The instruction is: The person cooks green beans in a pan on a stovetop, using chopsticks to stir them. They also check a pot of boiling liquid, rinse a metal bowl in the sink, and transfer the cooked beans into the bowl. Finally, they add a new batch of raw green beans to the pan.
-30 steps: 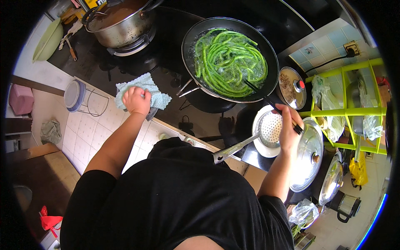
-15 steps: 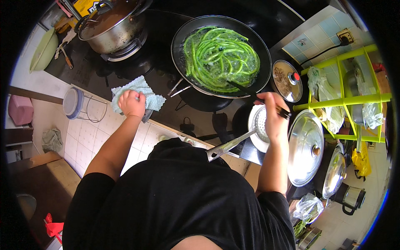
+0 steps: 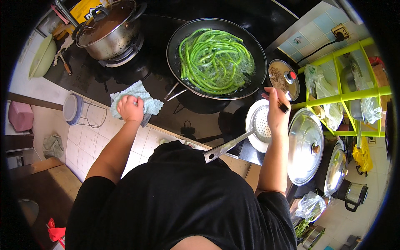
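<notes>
Long green beans [image 3: 212, 62] lie coiled in bubbling liquid in a black pan [image 3: 259, 50] on the stove. My left hand [image 3: 130, 109] is closed over a pale blue cloth [image 3: 146, 101]. A dark grey end shows below the cloth, and the pan's metal handle bracket [image 3: 173, 93] points toward it; the cloth hides what lies between. Past the pan's right rim, my right hand [image 3: 276, 112] grips black chopsticks [image 3: 284, 107], their tips low in the pan among the beans. Under that wrist, a perforated skimmer [image 3: 261, 124] rests on a white bowl [image 3: 252, 114].
A lidded steel pot [image 3: 106, 43] stands on the left burner. Right of the pan are a small glass-lidded pot [image 3: 287, 89], a large steel lid [image 3: 306, 146] and a green rack [image 3: 346, 98] with plastic bags. The skimmer's handle [image 3: 225, 149] juts over the counter edge toward my body.
The chopsticks have shifted, with their tips farther right in the pan and less of their length showing. The view has shifted slightly. My left hand keeps its hold on the cloth.
</notes>
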Available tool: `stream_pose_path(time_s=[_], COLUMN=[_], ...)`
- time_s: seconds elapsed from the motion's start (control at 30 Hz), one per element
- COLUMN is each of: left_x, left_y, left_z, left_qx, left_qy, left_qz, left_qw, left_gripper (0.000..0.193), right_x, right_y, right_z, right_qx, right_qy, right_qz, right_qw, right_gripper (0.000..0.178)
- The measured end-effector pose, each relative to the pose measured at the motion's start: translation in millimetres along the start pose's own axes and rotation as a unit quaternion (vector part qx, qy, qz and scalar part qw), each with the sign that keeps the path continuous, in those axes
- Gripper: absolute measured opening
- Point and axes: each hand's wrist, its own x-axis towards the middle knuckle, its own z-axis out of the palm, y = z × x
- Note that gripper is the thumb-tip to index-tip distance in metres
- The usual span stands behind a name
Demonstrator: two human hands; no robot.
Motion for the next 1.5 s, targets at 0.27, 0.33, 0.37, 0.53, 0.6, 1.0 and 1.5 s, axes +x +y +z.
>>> stream_pose_path(time_s=[0.27, 0.33, 0.37, 0.53, 0.6, 1.0, 1.5], left_x=[0, 0, -1, -2, -2, 0, 0], left_y=[-3, 1, 0, -3, -3, 1, 1], left_z=[2, 1, -1, 3, 2, -1, -2], left_qx=[0.003, -0.005, -0.005, -0.004, -0.005, -0.006, -0.012], left_qy=[0.016, 0.022, 0.025, 0.027, 0.026, 0.018, 0.021], left_qz=[-0.001, 0.003, 0.005, 0.004, -0.002, -0.001, -0.002], left_qw=[1.000, 1.000, 1.000, 1.000, 1.000, 1.000, 1.000], left_gripper=[0.019, 0.019, 0.020, 0.019, 0.019, 0.019, 0.019], right_x=[-20, -18, -19, -13, -18, -18, -6], right_y=[-31, -25, -26, -13, -17, -51, -36], right_z=[-9, -4, 0, 3, -2, 2, -11], right_qx=[-0.024, -0.093, -0.135, -0.184, -0.156, -0.228, -0.126], right_qy=[0.069, -0.007, -0.006, -0.017, 0.015, -0.087, -0.007], right_qz=[-0.074, -0.108, -0.108, -0.145, -0.146, -0.284, -0.285], right_qw=[0.995, 0.990, 0.985, 0.972, 0.977, 0.927, 0.950], right_gripper=[0.021, 0.014, 0.013, 0.012, 0.015, 0.008, 0.017])
